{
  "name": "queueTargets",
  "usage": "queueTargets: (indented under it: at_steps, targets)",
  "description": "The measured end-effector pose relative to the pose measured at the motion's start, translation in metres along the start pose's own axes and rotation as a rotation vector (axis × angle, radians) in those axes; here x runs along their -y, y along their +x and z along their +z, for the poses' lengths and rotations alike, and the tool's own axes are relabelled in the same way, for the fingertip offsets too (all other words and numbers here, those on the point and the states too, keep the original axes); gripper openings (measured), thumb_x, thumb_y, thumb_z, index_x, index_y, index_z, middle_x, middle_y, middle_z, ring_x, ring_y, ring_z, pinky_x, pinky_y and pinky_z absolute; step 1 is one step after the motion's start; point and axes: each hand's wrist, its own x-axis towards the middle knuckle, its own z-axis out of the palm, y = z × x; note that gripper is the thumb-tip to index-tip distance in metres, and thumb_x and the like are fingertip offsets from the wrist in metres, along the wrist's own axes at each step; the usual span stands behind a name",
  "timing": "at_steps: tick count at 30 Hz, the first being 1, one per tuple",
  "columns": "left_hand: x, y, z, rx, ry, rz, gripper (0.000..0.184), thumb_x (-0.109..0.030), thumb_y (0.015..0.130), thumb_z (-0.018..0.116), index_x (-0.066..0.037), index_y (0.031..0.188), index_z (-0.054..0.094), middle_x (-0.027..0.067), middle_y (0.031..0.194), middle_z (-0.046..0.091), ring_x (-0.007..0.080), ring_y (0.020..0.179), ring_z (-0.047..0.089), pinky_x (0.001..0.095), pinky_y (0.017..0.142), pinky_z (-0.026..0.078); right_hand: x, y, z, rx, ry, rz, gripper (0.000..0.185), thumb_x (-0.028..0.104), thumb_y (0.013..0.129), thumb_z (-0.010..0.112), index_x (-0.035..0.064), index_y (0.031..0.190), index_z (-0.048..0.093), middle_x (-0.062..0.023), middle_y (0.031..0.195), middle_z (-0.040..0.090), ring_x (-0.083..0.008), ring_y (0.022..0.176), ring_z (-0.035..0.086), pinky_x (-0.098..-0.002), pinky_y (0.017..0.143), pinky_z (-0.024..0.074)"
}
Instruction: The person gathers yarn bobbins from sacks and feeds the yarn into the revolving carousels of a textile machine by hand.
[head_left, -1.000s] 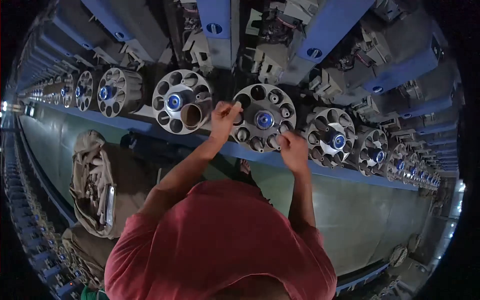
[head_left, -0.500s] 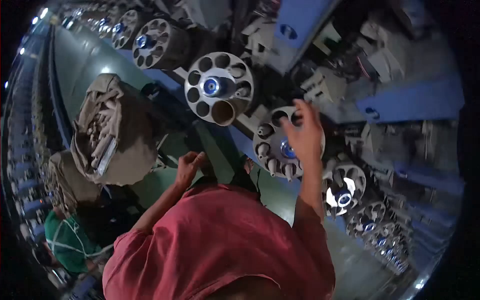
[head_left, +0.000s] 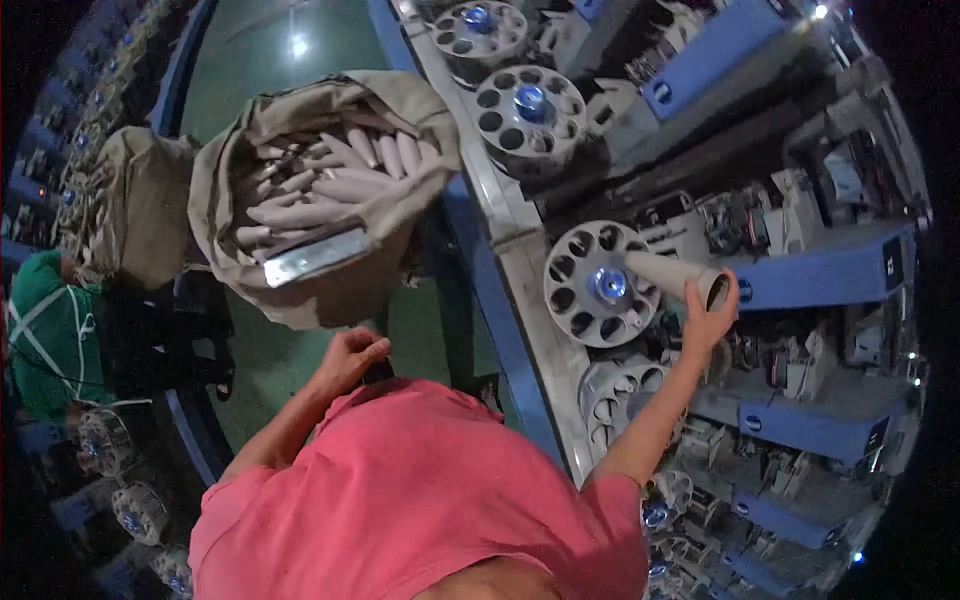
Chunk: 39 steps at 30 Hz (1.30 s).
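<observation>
My right hand (head_left: 712,312) is wrapped round the wide, hollow end of a bare paper cone (head_left: 665,270). The cone's narrow end points left, over the edge of a round bobbin magazine (head_left: 562,318) with a blue hub and a ring of holes. My left hand (head_left: 355,357) is at waist height, fingers curled closed; whatever is in them, if anything, is hidden. Just beyond it stands a big brown cloth bag (head_left: 330,305) full of pale yarn bobbins (head_left: 335,190). A shiny metallic plate (head_left: 318,257) lies on the bag's near side.
More round magazines (head_left: 530,118) line the machine on the right, with blue arms (head_left: 820,275) jutting out beside them. A second brown bag (head_left: 138,210) and a person in green (head_left: 48,330) are at the left. The green floor (head_left: 295,50) runs between machine rows.
The view has swung, bringing the bag closer to the middle. My right hand, open over a magazine holding bobbins before, now grips the paper cone. My left hand stays near my waist.
</observation>
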Motion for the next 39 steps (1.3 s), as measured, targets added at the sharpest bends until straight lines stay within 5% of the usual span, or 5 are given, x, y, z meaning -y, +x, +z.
queueTargets:
  at_steps: [8,11,17,20,39]
  targets:
    - [-0.080,0.022,-0.185,-0.013,-0.111,0.223,0.022,-0.022,0.089,0.064,0.000,0.087,0.065,0.0026,0.077,0.063,0.0084,0.072,0.058,0.0251,0.066,0.048,0.062,-0.016,0.137,-0.023,-0.920,0.106,0.066,0.035,0.076,0.072,0.0034,0.128,0.047,-0.0192,0.124,0.050,-0.0361,0.110,0.050,-0.0445,0.093,0.0413]
    - [-0.090,0.086,-0.236,-0.079,0.065,0.350,0.022,-0.022,0.089,0.064,0.000,0.086,0.063,0.0025,0.079,0.062,0.0094,0.075,0.056,0.0275,0.068,0.046,0.138,-0.028,0.204,0.023,-0.144,-0.205,0.048,0.017,0.083,0.066,0.0040,0.125,0.049,-0.0166,0.118,0.054,-0.0295,0.100,0.056,-0.0377,0.085,0.0467]
    - [-0.085,0.232,-0.302,-0.388,0.800,0.529,0.020,-0.007,0.073,0.064,-0.004,0.092,0.062,0.0156,0.097,0.055,0.0357,0.088,0.055,0.0415,0.077,0.047,0.314,-0.091,0.407,0.977,0.155,-0.709,0.028,0.014,0.077,0.065,0.0011,0.102,0.064,-0.0092,0.083,0.065,-0.0201,0.076,0.063,-0.0314,0.069,0.0495]
    - [-0.063,0.308,-0.349,-0.277,0.874,0.561,0.033,-0.009,0.072,0.064,-0.005,0.105,0.060,0.0186,0.107,0.058,0.0388,0.103,0.054,0.0431,0.086,0.046,0.329,-0.071,0.537,1.517,0.426,-0.087,0.023,0.021,0.078,0.063,0.0001,0.088,0.066,-0.0136,0.072,0.063,-0.0256,0.066,0.062,-0.0370,0.065,0.0480]
    - [-0.151,0.398,-0.390,-0.197,1.136,0.414,0.025,-0.019,0.068,0.069,-0.007,0.088,0.059,0.0135,0.087,0.061,0.0334,0.083,0.061,0.0471,0.073,0.047,0.402,-0.001,0.677,0.654,-0.053,-1.031,0.010,0.002,0.072,0.058,0.0056,0.081,0.060,-0.0116,0.086,0.057,-0.0274,0.088,0.054,-0.0416,0.079,0.0363]
